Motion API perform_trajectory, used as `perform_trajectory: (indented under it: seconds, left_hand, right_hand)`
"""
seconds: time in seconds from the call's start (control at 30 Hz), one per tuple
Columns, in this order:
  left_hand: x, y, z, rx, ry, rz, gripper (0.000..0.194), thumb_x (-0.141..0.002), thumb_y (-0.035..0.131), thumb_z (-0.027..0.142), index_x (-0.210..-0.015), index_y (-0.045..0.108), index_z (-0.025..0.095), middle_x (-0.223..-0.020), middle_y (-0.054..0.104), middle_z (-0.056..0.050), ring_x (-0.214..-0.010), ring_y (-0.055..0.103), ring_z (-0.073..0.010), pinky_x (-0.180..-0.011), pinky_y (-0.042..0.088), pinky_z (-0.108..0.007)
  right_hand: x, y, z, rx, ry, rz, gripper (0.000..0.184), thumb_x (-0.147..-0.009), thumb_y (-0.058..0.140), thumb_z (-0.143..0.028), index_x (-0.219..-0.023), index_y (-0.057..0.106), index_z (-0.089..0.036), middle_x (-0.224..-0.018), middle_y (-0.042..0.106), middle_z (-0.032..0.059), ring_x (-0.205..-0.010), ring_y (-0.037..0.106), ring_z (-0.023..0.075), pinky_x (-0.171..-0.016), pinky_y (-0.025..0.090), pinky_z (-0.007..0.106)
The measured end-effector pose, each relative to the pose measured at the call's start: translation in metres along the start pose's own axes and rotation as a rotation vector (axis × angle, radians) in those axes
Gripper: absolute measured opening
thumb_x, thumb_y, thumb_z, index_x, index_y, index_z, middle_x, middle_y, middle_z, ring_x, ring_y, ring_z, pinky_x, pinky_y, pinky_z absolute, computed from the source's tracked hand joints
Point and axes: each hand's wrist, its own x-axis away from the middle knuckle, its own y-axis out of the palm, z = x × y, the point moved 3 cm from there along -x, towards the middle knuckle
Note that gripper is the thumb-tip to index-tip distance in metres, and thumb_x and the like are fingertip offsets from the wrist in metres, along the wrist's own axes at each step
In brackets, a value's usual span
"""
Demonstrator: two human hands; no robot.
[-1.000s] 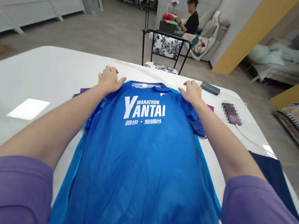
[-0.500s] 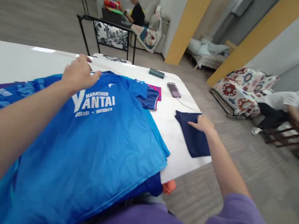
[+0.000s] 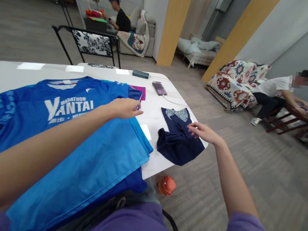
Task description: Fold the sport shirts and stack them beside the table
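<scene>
A blue T-shirt (image 3: 108, 155) with white "MARATHON YANTAI" lettering lies spread on top of other clothing, its lower part hanging over the table's near edge. My left hand (image 3: 126, 108) is above its right-hand sleeve, the fingers loosely bent and pointing right; nothing shows in it. To the right lies a rumpled dark navy garment (image 3: 180, 144) with a grey patterned patch showing near its top; its exact kind is unclear. My right hand (image 3: 201, 132) hovers at that garment's right side, fingers apart and holding nothing visible.
The white table (image 3: 149, 168) carries a dark grey box-shaped device (image 3: 140, 74) and a phone (image 3: 159, 88) with a cable. A chair (image 3: 92, 43) stands beyond it. An orange round object (image 3: 166, 185) is below the near edge. Two people sit farther off, one left (image 3: 123, 20), one right (image 3: 274, 88).
My left hand has moved right from the shirt's collar to its sleeve. The navy garment, flat under my right hand before, is now rumpled with its grey patch exposed. The view has turned right.
</scene>
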Motion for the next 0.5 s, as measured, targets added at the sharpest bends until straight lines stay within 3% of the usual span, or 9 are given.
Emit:
perform_trajectory:
  seconds: [0.07,0.1,0.2,0.27,0.37,0.43,0.5]
  left_hand:
    - [-0.016,0.020,0.028,0.029,0.019,-0.015,0.051,-0.106,0.060,0.064,-0.142,0.072,0.029,-0.136,0.084,-0.011,-0.130,0.076,-0.0374,-0.106,0.057,-0.043]
    - [-0.025,0.030,0.039,0.046,0.025,-0.023,0.053,-0.107,0.060,0.063,-0.146,0.070,0.029,-0.137,0.084,-0.011,-0.132,0.076,-0.0370,-0.107,0.057,-0.043]
    - [-0.056,0.058,0.061,0.112,0.033,-0.041,0.062,-0.108,0.060,0.063,-0.160,0.061,0.030,-0.138,0.085,-0.011,-0.136,0.075,-0.0361,-0.110,0.058,-0.043]
    - [-0.078,0.072,0.068,0.170,0.033,-0.040,0.070,-0.108,0.059,0.064,-0.169,0.053,0.031,-0.139,0.085,-0.012,-0.138,0.075,-0.0359,-0.111,0.058,-0.043]
    - [-0.113,0.086,0.078,0.270,0.021,-0.024,0.084,-0.109,0.055,0.068,-0.181,0.037,0.029,-0.138,0.085,-0.014,-0.136,0.077,-0.0361,-0.111,0.058,-0.044]
    - [-0.137,0.092,0.087,0.341,0.003,-0.019,0.091,-0.110,0.051,0.072,-0.186,0.029,0.026,-0.131,0.087,-0.014,-0.135,0.078,-0.0358,-0.111,0.058,-0.043]
    - [-0.161,0.097,0.099,0.408,-0.008,-0.031,0.092,-0.109,0.047,0.077,-0.184,0.035,0.024,-0.119,0.089,-0.013,-0.131,0.080,-0.0349,-0.110,0.059,-0.042]
  right_hand:
    - [-0.045,-0.013,0.007,0.181,0.052,0.310,0.047,-0.104,0.076,-0.058,-0.131,0.074,-0.019,-0.129,0.078,0.0169,-0.112,0.075,0.0283,-0.098,0.062,0.039]
    - [-0.068,-0.015,0.008,0.274,0.069,0.385,0.047,-0.103,0.079,-0.055,-0.131,0.073,-0.018,-0.132,0.076,0.0182,-0.119,0.074,0.0299,-0.104,0.061,0.039]
    - [-0.123,-0.006,0.006,0.429,0.069,0.358,0.054,-0.096,0.089,-0.058,-0.131,0.072,-0.020,-0.140,0.072,0.0179,-0.126,0.071,0.0309,-0.111,0.057,0.040]
    - [-0.142,0.001,0.003,0.459,0.043,0.279,0.039,-0.097,0.088,-0.051,-0.118,0.072,-0.022,-0.137,0.071,0.0153,-0.122,0.070,0.0290,-0.111,0.056,0.038]
    - [-0.147,-0.001,0.003,0.433,-0.034,0.221,0.014,-0.103,0.074,-0.034,-0.104,0.066,-0.023,-0.125,0.074,0.0108,-0.116,0.069,0.0258,-0.111,0.054,0.037]
    - [-0.136,-0.010,0.008,0.251,-0.105,0.225,0.015,-0.107,0.064,-0.040,-0.109,0.061,-0.026,-0.122,0.074,0.0074,-0.110,0.069,0.0236,-0.106,0.056,0.036]
    - [-0.118,-0.021,0.017,-0.035,-0.138,0.260,0.028,-0.108,0.058,-0.057,-0.115,0.054,-0.030,-0.117,0.073,0.0039,-0.101,0.068,0.0228,-0.093,0.059,0.034]
